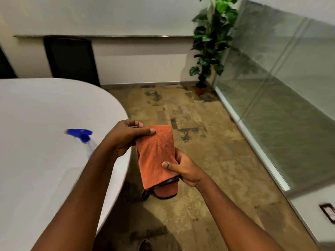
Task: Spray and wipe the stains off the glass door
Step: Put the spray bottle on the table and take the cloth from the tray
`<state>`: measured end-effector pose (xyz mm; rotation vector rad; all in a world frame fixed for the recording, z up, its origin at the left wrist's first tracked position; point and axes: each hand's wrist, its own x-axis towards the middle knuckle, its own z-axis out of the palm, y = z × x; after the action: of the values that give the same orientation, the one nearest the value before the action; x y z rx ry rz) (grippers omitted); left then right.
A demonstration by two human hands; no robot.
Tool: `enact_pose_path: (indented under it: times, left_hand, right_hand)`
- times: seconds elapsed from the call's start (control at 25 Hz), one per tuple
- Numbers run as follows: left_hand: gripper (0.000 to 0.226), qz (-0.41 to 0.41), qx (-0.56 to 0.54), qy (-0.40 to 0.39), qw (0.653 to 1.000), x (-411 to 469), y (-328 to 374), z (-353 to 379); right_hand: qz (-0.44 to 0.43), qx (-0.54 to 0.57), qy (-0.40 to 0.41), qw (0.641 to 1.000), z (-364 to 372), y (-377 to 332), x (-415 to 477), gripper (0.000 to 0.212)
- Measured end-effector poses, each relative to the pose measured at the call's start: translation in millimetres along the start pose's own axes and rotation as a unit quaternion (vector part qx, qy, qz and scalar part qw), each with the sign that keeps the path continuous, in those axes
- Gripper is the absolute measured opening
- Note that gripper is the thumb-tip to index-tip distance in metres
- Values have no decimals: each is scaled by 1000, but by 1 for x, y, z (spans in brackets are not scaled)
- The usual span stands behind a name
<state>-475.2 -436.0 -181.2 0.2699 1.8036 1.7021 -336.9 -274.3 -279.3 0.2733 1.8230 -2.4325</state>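
Note:
An orange microfibre cloth (156, 156) with a dark hem hangs folded between both hands, in front of me over the floor. My left hand (125, 135) pinches its top edge. My right hand (184, 169) grips its lower right side. A clear spray bottle with a blue trigger head (81, 134) stands on the white table (36, 142) just left of my left forearm, which partly hides it. The glass wall (272, 87) with a frosted band runs along the right side; I cannot tell which panel is the door.
The rounded white table fills the left. A potted green plant (208, 51) stands in the far corner by the glass. A dark chair (70, 58) sits behind the table. A wall socket (328, 211) is low on the right. Patterned tan carpet (199, 142) lies ahead.

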Motion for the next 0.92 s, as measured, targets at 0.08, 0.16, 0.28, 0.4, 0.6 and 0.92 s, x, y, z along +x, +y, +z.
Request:
enact_pose_path:
  times: [0.08,0.16,0.28,0.4,0.6,0.92]
  left_hand:
    - [32,4,-18,-32,999,1,-5,45]
    - [43,-3,-14,-53,998,-5,-16,94]
    - [71,-54,-2,-107,993,-23,-47,178]
    - [88,-124,-63,-188,972,-42,-89,261]
    - [38,-188,-162,-312,917,-70,-138,384]
    - [39,-238,-200,-477,822,-99,-162,557]
  right_hand:
    - [-26,15,53,998,-30,0,-33,52]
    - [-44,23,100,994,-59,-1,-70,47]
    - [-70,42,178,981,-105,-4,-140,41]
    - [-96,67,258,959,-151,-6,-216,33]
    - [-120,93,367,918,-215,-10,-336,37]
    - [-181,127,500,838,-293,-14,-477,38]
